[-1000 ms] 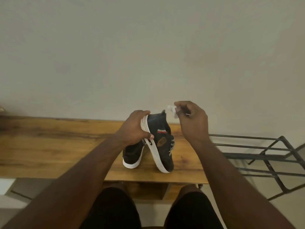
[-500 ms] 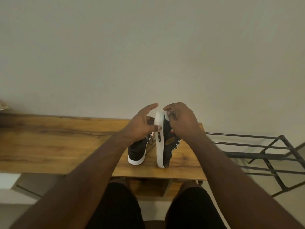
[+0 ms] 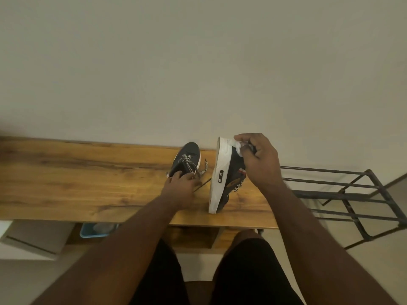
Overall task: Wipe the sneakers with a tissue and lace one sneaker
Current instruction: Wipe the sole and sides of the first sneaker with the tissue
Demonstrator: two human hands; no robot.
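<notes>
- Right hand [image 3: 261, 160] pinches tissue [image 3: 236, 146] against tipped sneaker [image 3: 224, 179]'s toe.
- Left hand [image 3: 180, 187] rests on laced sneaker [image 3: 186, 160]; grip unclear.
- Unsteadied, the tipped sneaker could topple off the bench [image 3: 88, 177].

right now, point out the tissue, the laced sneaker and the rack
tissue [image 3: 239, 146], head view, on the white wad pinched in the right hand
laced sneaker [image 3: 191, 148], head view, on its dark toe
rack [image 3: 343, 197], head view, on a dark metal bar of its top tier
</notes>
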